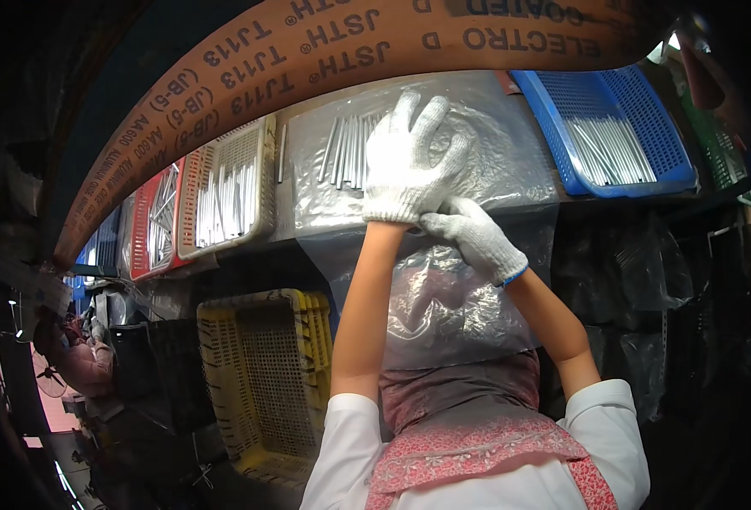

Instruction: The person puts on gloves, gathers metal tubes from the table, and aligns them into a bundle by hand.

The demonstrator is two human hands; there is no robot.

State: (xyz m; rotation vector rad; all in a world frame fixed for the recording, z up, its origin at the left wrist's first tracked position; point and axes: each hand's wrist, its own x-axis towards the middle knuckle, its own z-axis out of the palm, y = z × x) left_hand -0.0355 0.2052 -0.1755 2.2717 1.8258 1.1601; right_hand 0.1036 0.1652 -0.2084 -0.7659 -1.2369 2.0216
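Note:
My left hand (405, 166), in a white knitted work glove, is held out over the bench with its fingers spread and nothing in them. My right hand (479, 238), gloved the same way, is closed at the left wrist, its fingers on the cuff (390, 210) of the left glove. Clear plastic sheeting (507, 140) covers the bench top under both hands and hangs over its front edge. Beside the left hand, several thin silver metal rods (338, 153) lie side by side on the sheeting, partly hidden by that hand.
A wide brown abrasive belt (324, 55) arches across above the bench. At the right stands a blue basket (680, 166) of silver rods; at the left, a beige basket (265, 170) and a red basket (150, 270) hold more. Yellow baskets (214, 357) stand below. Another person (86, 365) is at far left.

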